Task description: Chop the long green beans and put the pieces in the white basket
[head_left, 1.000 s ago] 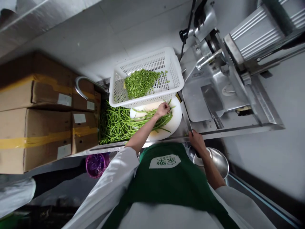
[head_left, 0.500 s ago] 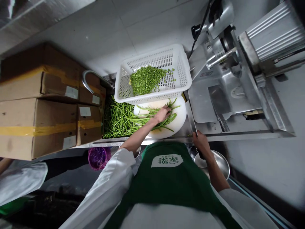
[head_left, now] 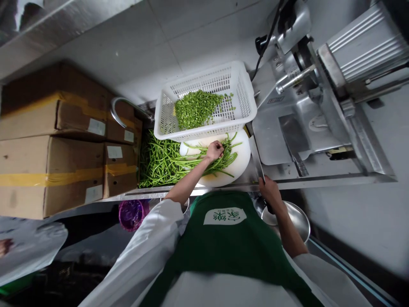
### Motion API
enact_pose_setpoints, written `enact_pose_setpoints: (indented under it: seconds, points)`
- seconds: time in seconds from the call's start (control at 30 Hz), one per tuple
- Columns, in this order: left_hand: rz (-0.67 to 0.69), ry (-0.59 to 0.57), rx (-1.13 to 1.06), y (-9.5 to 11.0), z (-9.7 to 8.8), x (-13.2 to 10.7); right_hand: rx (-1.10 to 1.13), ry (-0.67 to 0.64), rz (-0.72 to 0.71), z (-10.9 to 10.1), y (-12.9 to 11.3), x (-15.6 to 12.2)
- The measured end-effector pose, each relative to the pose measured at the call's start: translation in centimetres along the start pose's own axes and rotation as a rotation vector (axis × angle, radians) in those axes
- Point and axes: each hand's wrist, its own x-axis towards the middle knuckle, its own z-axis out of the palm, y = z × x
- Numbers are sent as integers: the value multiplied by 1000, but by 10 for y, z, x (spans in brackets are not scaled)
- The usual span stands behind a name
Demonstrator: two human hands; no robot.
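Note:
My left hand (head_left: 215, 150) is over the round white cutting board (head_left: 242, 164), its fingers curled on a bundle of long green beans (head_left: 228, 158); the fingertips are partly hidden. The beans lie lengthwise across the board, their ends toward its right side. My right hand (head_left: 271, 192) grips a knife by its dark handle at the counter's front edge. The knife's blade (head_left: 256, 157) points away from me, just right of the board. A large heap of whole beans (head_left: 159, 160) lies left of the board.
Behind the board stands a white slotted basket (head_left: 209, 133) with chopped green pieces (head_left: 198, 108). Cardboard boxes (head_left: 73, 170) are stacked at left, by a curved metal tap (head_left: 118, 113). A metal slicing machine (head_left: 315, 102) with a broad blade (head_left: 292, 134) occupies the right. Another person's sleeve (head_left: 35, 243) shows lower left.
My left hand has shifted slightly left along the beans, with its fingers more curled. My right hand and the knife stay in place. The other person's arm at lower left has moved.

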Motion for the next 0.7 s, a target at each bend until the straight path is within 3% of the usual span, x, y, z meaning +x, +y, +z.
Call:
enact_pose_setpoints:
  seconds: [0.1, 0.23, 0.3, 0.5, 0.7]
  points:
    - [22, -17, 54, 2, -2, -4, 1, -8, 9, -1, 0, 0]
    - [343, -96, 511, 11, -14, -13, -15, -15, 0, -1, 1, 1]
    - [441, -167, 705, 16, -20, -17, -32, -18, -2, -1, 2, 2]
    - [424, -250, 837, 26, -26, -17, -54, -20, 3, 0, 2, 2]
    - [345, -165, 807, 24, -18, -10, -29, 6, -3, 4, 4, 3]
